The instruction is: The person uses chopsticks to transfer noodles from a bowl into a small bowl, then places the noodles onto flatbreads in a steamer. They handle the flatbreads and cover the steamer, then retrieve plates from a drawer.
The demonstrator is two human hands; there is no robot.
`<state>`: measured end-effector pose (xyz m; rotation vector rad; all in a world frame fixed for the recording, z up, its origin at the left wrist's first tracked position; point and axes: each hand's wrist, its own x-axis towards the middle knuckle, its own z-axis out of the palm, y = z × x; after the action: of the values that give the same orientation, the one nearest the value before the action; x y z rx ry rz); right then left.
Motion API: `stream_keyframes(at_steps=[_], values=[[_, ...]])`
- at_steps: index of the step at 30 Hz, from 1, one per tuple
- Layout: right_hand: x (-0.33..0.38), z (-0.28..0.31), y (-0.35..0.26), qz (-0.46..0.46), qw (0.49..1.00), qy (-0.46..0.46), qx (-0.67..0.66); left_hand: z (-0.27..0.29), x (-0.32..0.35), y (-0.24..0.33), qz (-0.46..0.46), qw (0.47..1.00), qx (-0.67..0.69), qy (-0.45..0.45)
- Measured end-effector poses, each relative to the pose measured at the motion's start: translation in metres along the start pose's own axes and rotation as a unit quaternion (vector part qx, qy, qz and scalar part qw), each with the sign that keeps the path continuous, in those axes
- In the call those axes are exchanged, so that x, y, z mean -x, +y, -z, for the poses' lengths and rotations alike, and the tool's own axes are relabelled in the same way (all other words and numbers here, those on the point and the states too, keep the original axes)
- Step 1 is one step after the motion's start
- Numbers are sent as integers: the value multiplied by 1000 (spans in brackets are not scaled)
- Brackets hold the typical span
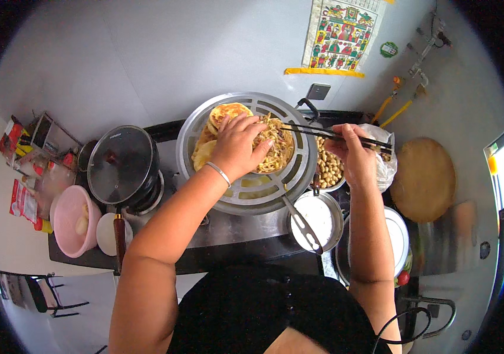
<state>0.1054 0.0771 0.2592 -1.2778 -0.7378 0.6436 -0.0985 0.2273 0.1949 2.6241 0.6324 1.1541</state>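
My left hand (240, 144) reaches over a round slotted metal rack (246, 193), its fingers stretched out and thumb apart. The fingers lie across a golden-brown flatbread (228, 111) and the edge of a heap of noodles (276, 154); more flatbread shows beside the wrist. My right hand (352, 150) holds a pair of long dark chopsticks (311, 131), closed around them near the middle. Their tips point left and reach the right side of the noodles. Part of the food is hidden under my left hand.
Right of the rack are a bowl of nut-like pieces (330, 168), a pan of white contents (315, 213) with a slotted utensil (302, 221), a plastic bag (386, 171) and a round board (424, 180). Leftward stand a lidded black pot (121, 165) and a pink basin (75, 227).
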Motion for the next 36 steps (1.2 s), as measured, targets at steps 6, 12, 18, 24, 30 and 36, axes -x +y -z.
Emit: stream_keyframes(at_steps=[6,12,18,24,30,36], values=[[4,18,35,-42,997,0,-67,-3,1,-6,-3,999,52,2],[14,15,34,-56,996,12,-66,2,6,-5,13,997,74,7],[21,11,12,-6,996,26,-88,18,29,4,35,984,117,128],[13,-2,32,-15,997,-14,-77,10,54,6,76,980,105,152],[25,0,20,24,998,-4,-61,12,56,9,71,976,102,180],[55,-16,9,50,994,-96,-1,9,59,10,67,976,121,168]])
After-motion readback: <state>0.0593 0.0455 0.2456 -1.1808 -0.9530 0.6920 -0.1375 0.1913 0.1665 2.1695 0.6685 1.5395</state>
